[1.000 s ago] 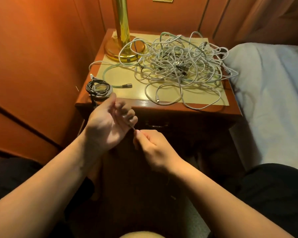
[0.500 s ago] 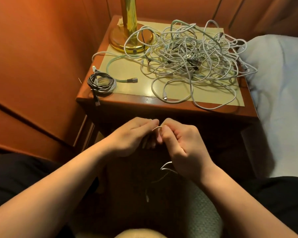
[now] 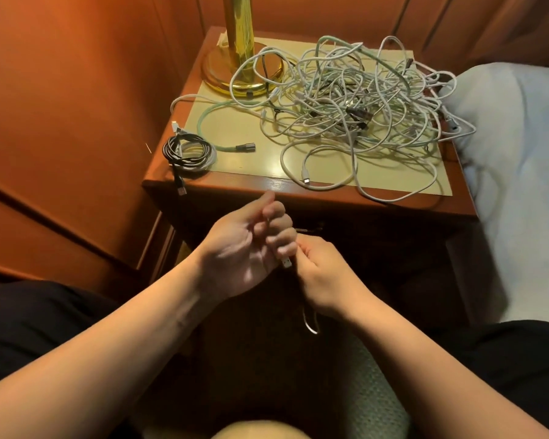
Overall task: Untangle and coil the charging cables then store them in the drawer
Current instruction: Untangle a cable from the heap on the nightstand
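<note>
**A thin white cable being wound between two hands, the tangle waiting behind**

Nearest the camera, a loop of the white charging cable (image 3: 311,324) hangs slack below the right hand (image 3: 322,280), showing how limp and light it is: it droops under its own weight and will keep no shape unless pinned. The right hand's fingers (image 3: 305,248) are curled together and pinch the cable just beside the left hand's fingertips. The left hand (image 3: 244,248) sits palm up, its fingers (image 3: 279,229) curled over the strand with the thumb raised clear; the cable's white plug (image 3: 286,263) pokes out just under the little finger. The plug is the only stiff part, so it looks the best anchor: held against the palm while the soft length is laid round the fingers in even turns. The smooth jacket is likely to slide, so each turn probably needs trapping under a finger.

Beyond the fingertips stands the desk (image 3: 298,204), whose drawer front lies in shadow; its handle can hardly be made out. On the desk's near left corner, past the left thumb, lies a finished coil of black and white cable (image 3: 187,153), one plug hanging over the edge. Farther out, past the right hand's knuckles, sprawls the tangle of white cables (image 3: 362,115), with a pale green braided cable (image 3: 216,122) trailing from it. These loops would snag if yanked; a free plug end is the safer hold. Farthest back, some loops lie on the base of the brass lamp (image 3: 241,71).
</note>
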`<control>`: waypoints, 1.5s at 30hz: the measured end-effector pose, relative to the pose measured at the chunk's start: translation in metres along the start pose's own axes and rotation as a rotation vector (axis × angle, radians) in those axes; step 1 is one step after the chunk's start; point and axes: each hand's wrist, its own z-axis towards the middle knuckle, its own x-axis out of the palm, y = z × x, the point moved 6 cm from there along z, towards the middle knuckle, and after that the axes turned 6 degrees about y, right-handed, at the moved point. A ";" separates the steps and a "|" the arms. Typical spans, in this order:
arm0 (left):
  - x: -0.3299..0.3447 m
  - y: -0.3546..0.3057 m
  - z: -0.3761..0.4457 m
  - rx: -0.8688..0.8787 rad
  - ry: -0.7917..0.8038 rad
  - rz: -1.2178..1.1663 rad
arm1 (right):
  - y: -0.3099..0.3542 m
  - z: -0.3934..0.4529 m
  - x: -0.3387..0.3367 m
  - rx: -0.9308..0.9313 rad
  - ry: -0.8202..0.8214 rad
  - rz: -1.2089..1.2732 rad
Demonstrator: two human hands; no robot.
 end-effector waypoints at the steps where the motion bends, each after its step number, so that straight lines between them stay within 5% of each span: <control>1: -0.005 -0.007 0.001 0.051 -0.062 -0.028 | 0.001 0.000 0.003 0.021 0.043 -0.037; 4: -0.016 -0.023 0.003 0.167 -0.179 -0.002 | 0.012 -0.002 0.010 0.078 0.162 -0.121; 7: -0.022 -0.038 0.005 0.267 -0.199 0.316 | 0.027 -0.009 0.014 0.064 0.201 -0.135; 12: -0.016 -0.061 -0.003 0.283 -0.180 1.290 | 0.048 -0.021 -0.004 -0.127 -0.033 0.002; 15: -0.012 -0.046 -0.001 0.144 -0.044 1.431 | 0.053 -0.024 -0.021 -0.233 -0.127 0.037; 21: 0.004 0.017 0.002 -0.156 0.231 0.847 | 0.038 -0.025 -0.056 -0.251 -0.259 0.013; 25: 0.011 0.026 0.000 -0.208 0.313 0.803 | 0.027 -0.026 -0.053 -0.232 -0.252 0.121; 37: 0.013 0.026 -0.003 -0.175 0.256 0.753 | 0.024 -0.021 -0.051 -0.183 -0.207 0.218; 45: 0.016 0.015 -0.002 -0.098 0.138 0.227 | -0.007 0.002 -0.019 0.016 -0.003 0.276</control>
